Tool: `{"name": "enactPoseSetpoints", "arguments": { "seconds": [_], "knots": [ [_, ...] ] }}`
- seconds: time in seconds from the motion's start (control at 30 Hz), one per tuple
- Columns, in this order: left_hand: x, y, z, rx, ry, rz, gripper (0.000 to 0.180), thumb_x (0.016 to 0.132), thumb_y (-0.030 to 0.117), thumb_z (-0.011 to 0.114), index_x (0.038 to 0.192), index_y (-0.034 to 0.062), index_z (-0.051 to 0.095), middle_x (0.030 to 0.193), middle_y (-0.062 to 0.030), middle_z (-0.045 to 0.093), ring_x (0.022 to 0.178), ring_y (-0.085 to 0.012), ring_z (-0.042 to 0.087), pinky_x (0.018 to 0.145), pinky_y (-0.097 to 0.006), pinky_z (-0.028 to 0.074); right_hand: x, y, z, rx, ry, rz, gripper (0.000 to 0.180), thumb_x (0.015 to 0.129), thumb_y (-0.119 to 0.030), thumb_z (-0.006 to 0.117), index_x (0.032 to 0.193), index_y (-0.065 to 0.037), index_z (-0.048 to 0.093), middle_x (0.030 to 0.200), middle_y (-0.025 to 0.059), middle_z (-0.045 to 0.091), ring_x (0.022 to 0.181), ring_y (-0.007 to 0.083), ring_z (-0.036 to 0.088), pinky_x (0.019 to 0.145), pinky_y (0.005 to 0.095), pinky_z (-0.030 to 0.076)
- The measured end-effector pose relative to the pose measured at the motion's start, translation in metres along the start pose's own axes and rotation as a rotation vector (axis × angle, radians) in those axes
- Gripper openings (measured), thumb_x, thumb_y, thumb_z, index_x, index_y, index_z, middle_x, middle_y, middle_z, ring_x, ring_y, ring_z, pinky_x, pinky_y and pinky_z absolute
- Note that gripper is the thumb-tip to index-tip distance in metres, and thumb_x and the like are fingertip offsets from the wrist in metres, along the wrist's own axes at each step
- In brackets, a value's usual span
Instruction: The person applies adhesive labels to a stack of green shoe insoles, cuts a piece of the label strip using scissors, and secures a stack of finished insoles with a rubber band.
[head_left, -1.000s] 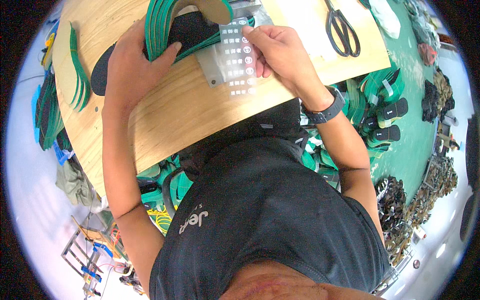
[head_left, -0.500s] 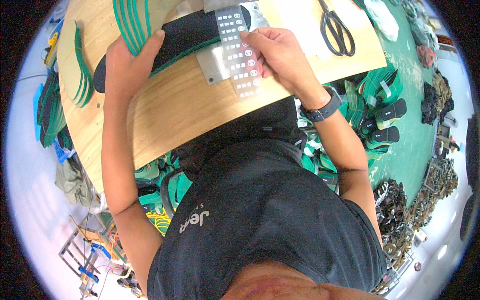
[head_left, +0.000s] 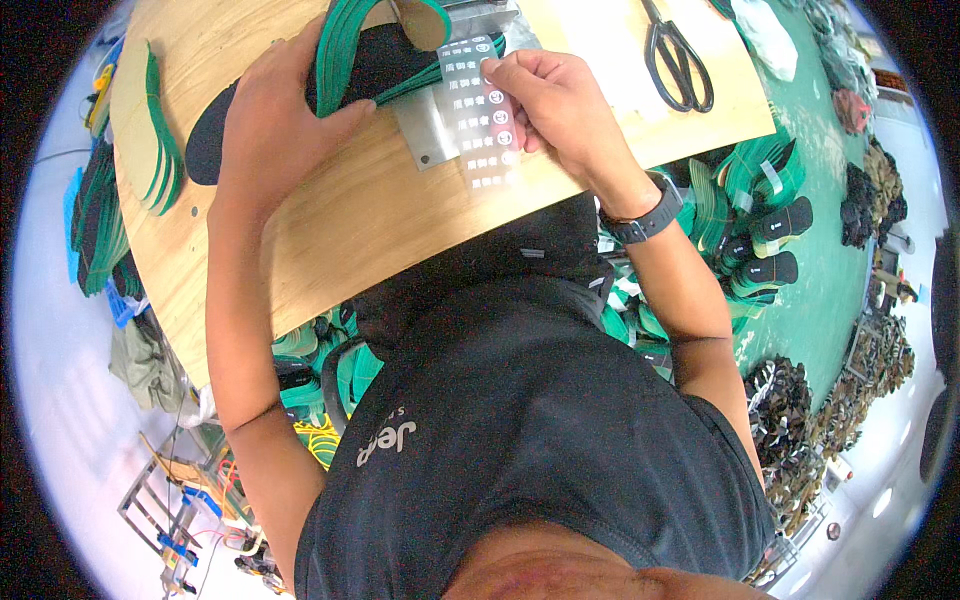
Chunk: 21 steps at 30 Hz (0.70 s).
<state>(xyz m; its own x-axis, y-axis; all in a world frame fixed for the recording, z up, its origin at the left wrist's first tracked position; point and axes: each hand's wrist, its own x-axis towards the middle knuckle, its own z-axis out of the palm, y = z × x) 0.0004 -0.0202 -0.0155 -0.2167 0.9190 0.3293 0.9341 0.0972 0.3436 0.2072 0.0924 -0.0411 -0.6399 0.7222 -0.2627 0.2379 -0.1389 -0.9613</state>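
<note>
My left hand [head_left: 283, 122] is around a stack of green-edged insoles [head_left: 338, 62], which curls upward, tan on its face. The thumb stretches along the stack's lower end; the other fingertips are partly hidden behind it. Beneath lies a black insole [head_left: 208, 140] on the wooden table. My right hand [head_left: 560, 105], with a dark wristwatch, pinches the edge of a clear strip of white printed labels [head_left: 478, 125] between thumb and fingers. The strip overlaps the insoles' right end and a grey metal plate [head_left: 422, 135].
Black-handled scissors [head_left: 680, 65] lie at the right of the wooden table [head_left: 330, 250]. More green-edged insoles [head_left: 160, 130] rest at its left edge. Bundled insoles [head_left: 765, 255] are piled on the green floor at right, beyond the table's edge.
My left hand has shifted right and spread its thumb outward. The insole stack has swung right and curled over. My right hand and the label strip stay almost in place.
</note>
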Motion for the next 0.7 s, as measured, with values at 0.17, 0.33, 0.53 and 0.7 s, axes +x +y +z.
{"name": "enactPoseSetpoints", "arguments": {
  "seconds": [0.17, 0.33, 0.53, 0.7],
  "knots": [
    [-0.004, -0.015, 0.001, 0.012, 0.008, 0.023, 0.042, 0.069, 0.026, 0.071, 0.102, 0.0030, 0.059, 0.090, -0.0212, 0.061, 0.083, -0.0394, 0.057, 0.074, -0.041, 0.047, 0.001, 0.008, -0.006, 0.206, 0.070, -0.051, 0.027, 0.089, -0.021, 0.055, 0.071, -0.001, 0.058, 0.058, 0.0069, 0.059, 0.041, 0.0099, 0.051, 0.036, 0.0213, 0.040],
    [-0.003, -0.013, -0.005, -0.201, 0.012, -0.238, 0.029, 0.069, 0.023, 0.068, 0.085, 0.0005, 0.062, 0.071, -0.0132, 0.062, 0.066, -0.0271, 0.060, 0.065, -0.036, 0.047, -0.001, 0.012, -0.016, 0.408, 0.180, -0.098, 0.022, 0.090, -0.018, 0.054, 0.079, 0.000, 0.059, 0.063, 0.0063, 0.060, 0.046, 0.0099, 0.053, 0.039, 0.0202, 0.041],
    [-0.006, -0.038, -0.008, -0.536, 0.268, -0.362, 0.024, 0.071, 0.021, 0.068, 0.081, 0.0002, 0.064, 0.071, -0.0023, 0.062, 0.065, -0.0090, 0.054, 0.064, -0.026, 0.046, 0.010, -0.003, -0.008, 0.073, -0.017, 0.012, 0.026, 0.089, -0.023, 0.057, 0.072, -0.003, 0.060, 0.058, 0.0027, 0.058, 0.042, 0.0073, 0.049, 0.036, 0.0190, 0.037],
    [-0.006, -0.045, -0.007, -0.571, 0.247, -0.305, 0.020, 0.072, 0.019, 0.067, 0.080, 0.0010, 0.064, 0.071, -0.0002, 0.062, 0.065, -0.0073, 0.053, 0.064, -0.026, 0.045, 0.009, -0.005, -0.007, -0.044, -0.036, 0.026, 0.032, 0.088, -0.026, 0.059, 0.065, -0.005, 0.058, 0.052, 0.0004, 0.054, 0.036, 0.0061, 0.045, 0.034, 0.0184, 0.034]
  ]
}}
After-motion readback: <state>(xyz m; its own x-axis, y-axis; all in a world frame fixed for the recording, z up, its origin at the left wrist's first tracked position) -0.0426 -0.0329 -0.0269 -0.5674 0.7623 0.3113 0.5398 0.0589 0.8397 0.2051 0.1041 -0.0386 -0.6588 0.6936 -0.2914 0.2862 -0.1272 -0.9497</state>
